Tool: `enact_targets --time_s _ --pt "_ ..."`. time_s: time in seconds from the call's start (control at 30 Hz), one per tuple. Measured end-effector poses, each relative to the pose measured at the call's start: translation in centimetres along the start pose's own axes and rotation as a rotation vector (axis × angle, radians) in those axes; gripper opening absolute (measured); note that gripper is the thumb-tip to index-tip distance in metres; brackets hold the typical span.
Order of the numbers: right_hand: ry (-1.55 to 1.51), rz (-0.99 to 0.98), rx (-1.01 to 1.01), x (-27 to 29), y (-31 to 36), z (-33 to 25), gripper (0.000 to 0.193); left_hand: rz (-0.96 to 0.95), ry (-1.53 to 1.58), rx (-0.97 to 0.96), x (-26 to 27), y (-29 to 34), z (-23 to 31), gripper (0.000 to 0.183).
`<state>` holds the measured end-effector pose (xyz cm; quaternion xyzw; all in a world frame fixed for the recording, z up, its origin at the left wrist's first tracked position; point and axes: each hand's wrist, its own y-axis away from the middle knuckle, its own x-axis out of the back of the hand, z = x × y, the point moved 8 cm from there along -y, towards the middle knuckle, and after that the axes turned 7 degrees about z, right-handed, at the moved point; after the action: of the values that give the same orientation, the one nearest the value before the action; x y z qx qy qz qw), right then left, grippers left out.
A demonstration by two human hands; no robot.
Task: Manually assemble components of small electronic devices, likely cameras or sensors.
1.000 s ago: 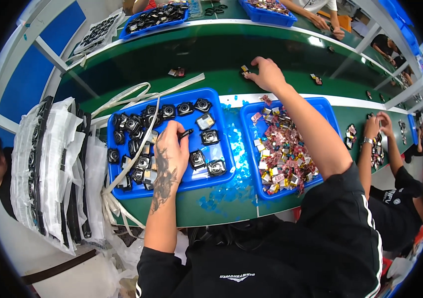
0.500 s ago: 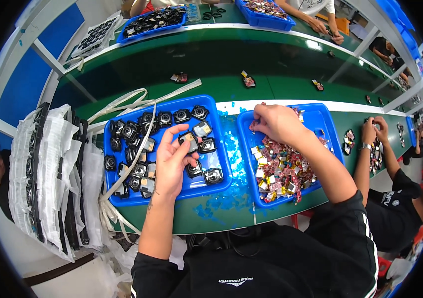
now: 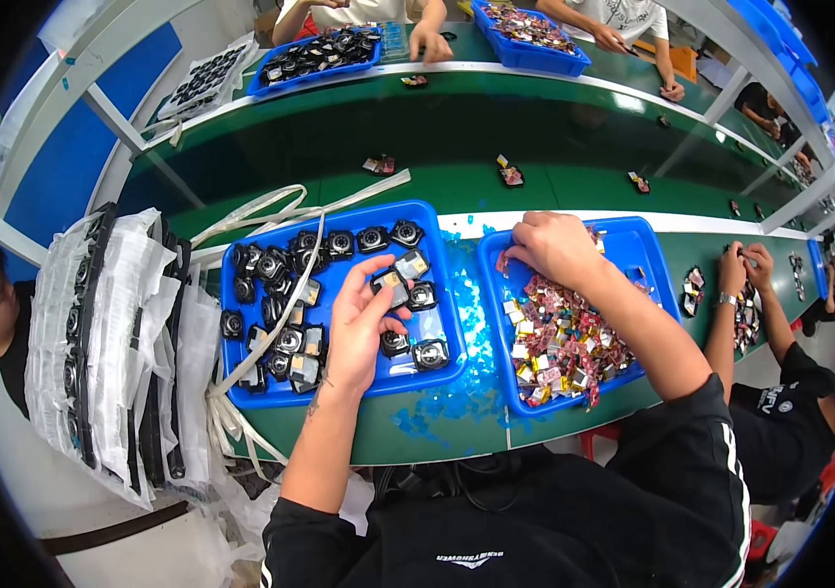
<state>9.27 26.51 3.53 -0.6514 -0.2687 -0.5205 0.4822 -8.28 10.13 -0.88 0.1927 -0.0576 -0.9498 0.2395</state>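
Observation:
My left hand [image 3: 357, 318] is closed around a small black camera-like housing [image 3: 390, 286], its back turned up with a pale silver-and-tan patch. It hovers over a blue tray [image 3: 408, 380] of similar black housings [image 3: 339, 243] with round lens-like rings. At the upper left of a second blue tray [image 3: 667, 284], my right hand [image 3: 560, 247] has its fingers curled and pinched. A small reddish circuit board [image 3: 503, 263] shows at its fingertips. Below that hand lies a heap of reddish boards with white and yellow parts [image 3: 560, 338].
Small blue film pieces [image 3: 457, 392] litter the green table between the trays. A pale strap [image 3: 270, 338] crosses the left tray. Wrapped trays [image 3: 109, 343] stand stacked at left. Assembled pieces [image 3: 511, 174] sit on the green belt. A co-worker's hands [image 3: 743, 267] work at right; others sit opposite.
The whole view has shifted slightly right and down. My hands keep nearly the same places over the trays. Across the belt, a co-worker's hand has come forward, with a small piece near it.

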Motion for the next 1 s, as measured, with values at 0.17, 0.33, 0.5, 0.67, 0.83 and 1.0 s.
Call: enact_targets --time_s 0.17,0.33,0.5,0.67,0.83,1.0 --pt "0.031 0.023 -0.141 -1.3 0.6 -0.2 0.026 -0.016 -0.005 -0.009 -0.3 0.0 0.0 0.035" --pt "-0.203 0.117 -0.277 0.6 0.7 -0.2 0.014 -0.053 -0.106 -0.103 -1.0 0.4 0.3 0.030" --pt "-0.133 -0.021 -0.369 0.0 0.8 0.2 0.022 -0.078 -0.177 -0.100 -1.7 0.7 -0.1 0.023" --pt "-0.096 0.039 -0.309 -0.8 0.3 -0.8 0.024 -0.080 -0.181 -0.089 -1.7 0.5 -0.4 0.022" --pt "-0.832 0.160 -0.577 3.2 1.4 -2.8 0.010 -0.060 -0.292 -0.201 -1.7 1.3 0.2 0.019" --pt "-1.046 0.197 -0.508 4.3 2.7 -8.7 0.010 -0.182 -0.356 -0.388 -4.4 3.0 1.3 0.025"
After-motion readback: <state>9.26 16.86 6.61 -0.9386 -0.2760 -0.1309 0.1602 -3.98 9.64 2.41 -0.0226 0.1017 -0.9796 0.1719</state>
